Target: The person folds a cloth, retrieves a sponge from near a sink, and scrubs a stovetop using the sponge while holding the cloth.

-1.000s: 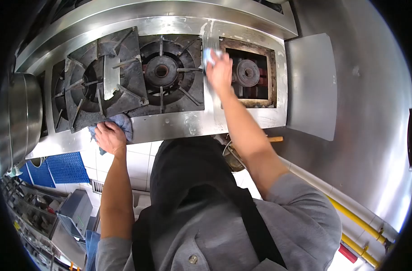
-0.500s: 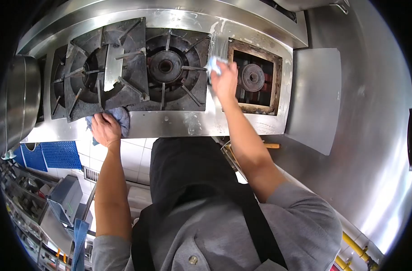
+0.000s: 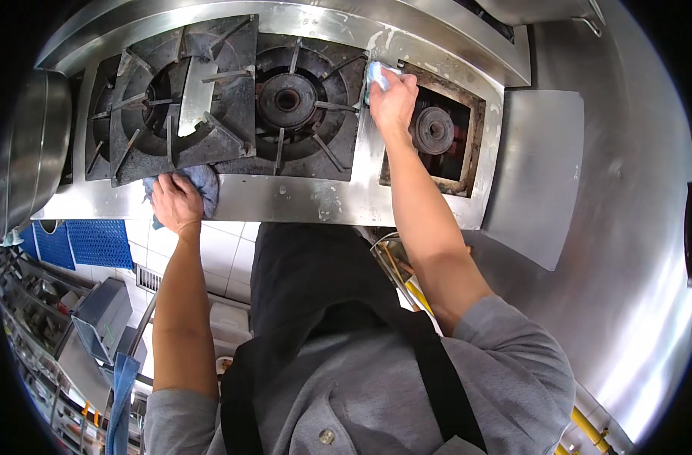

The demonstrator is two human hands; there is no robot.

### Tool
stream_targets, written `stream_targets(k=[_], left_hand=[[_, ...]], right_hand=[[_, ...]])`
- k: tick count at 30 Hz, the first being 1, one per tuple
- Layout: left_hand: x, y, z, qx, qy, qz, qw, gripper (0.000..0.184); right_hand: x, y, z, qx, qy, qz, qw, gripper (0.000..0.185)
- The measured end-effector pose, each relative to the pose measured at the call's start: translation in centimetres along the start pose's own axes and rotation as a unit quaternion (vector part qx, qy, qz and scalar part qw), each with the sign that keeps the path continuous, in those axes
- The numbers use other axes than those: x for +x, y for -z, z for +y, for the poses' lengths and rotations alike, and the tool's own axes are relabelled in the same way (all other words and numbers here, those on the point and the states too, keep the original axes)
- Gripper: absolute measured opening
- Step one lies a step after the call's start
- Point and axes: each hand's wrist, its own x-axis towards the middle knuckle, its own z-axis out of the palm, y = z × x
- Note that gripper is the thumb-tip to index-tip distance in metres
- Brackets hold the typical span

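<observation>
My right hand (image 3: 395, 98) presses a small white and light-blue cloth (image 3: 377, 77) onto the steel strip (image 3: 371, 152) between the middle burner and the open burner well. Its fingers are closed round the cloth. At the stove's front edge, my left hand (image 3: 177, 203) grips a bunched grey-blue cloth (image 3: 203, 186), fingers curled over it. Just above that hand lies a loose black pan grate (image 3: 145, 168), stacked askew over the left burner. The middle burner carries its own grate (image 3: 331, 155). In the right-hand well, a bare round burner (image 3: 434, 130) sits inside a rusty frame (image 3: 467, 152).
To the left stands a large steel pot (image 3: 39, 144). A steel counter (image 3: 627, 189) with a pale flat sheet (image 3: 539, 167) borders the stove on the right. Blue perforated mats (image 3: 95, 243) and a grey bin (image 3: 103, 315) are behind on the left.
My right hand has slid the light cloth toward the back of the stove along the steel strip. My left hand stays on the grey-blue cloth. The view has shifted slightly.
</observation>
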Motion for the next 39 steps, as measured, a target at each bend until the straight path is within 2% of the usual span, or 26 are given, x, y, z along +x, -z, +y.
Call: stream_targets(k=[9, 12, 15, 21, 23, 25, 30, 31, 33, 36, 39], left_hand=[[0.0, -0.1, 0.0, 0.003, 0.003, -0.007, 1.000, 0.025], [0.0, 0.1, 0.1, -0.002, -0.001, -0.003, 1.000, 0.025], [0.1, 0.3, 0.1, -0.006, -0.006, -0.006, 1.000, 0.025], [0.1, 0.2, 0.0, 0.003, -0.004, -0.016, 1.000, 0.025], [0.1, 0.4, 0.1, 0.000, -0.007, -0.021, 1.000, 0.025], [0.1, 0.4, 0.2, -0.019, -0.003, -0.012, 1.000, 0.025], [0.0, 0.4, 0.1, -0.023, 0.001, -0.011, 1.000, 0.025], [0.1, 0.3, 0.1, -0.019, -0.002, -0.007, 1.000, 0.025], [0.2, 0.3, 0.1, -0.014, -0.006, -0.008, 1.000, 0.025], [0.1, 0.1, -0.3, -0.023, -0.015, -0.013, 1.000, 0.025], [0.1, 0.2, -0.1, -0.019, -0.012, -0.012, 1.000, 0.025]], right_hand=[[1.1, -0.3, -0.3, -0.020, -0.012, -0.027, 0.999, 0.034], [-1.1, 0.7, 0.0, -0.028, 0.019, -0.033, 0.999, 0.034], [-4.0, 1.4, 0.1, -0.029, 0.003, -0.049, 0.998, 0.033], [2.9, -0.4, -0.6, -0.006, -0.004, -0.037, 0.999, 0.035], [3.5, -0.3, -1.4, -0.056, -0.009, -0.020, 0.998, 0.036], [0.8, 0.3, -0.6, -0.044, 0.014, -0.032, 0.998, 0.037], [-6.2, 1.8, -0.4, -0.039, -0.025, -0.064, 0.997, 0.032], [-5.5, 1.4, -0.1, -0.037, -0.025, -0.063, 0.997, 0.032], [-2.1, -0.3, 1.2, -0.033, 0.033, -0.011, 0.999, 0.033], [4.9, -2.4, 1.8, -0.006, 0.041, 0.003, 0.999, 0.037], [7.8, -3.5, 1.8, 0.009, 0.043, 0.014, 0.999, 0.038]])
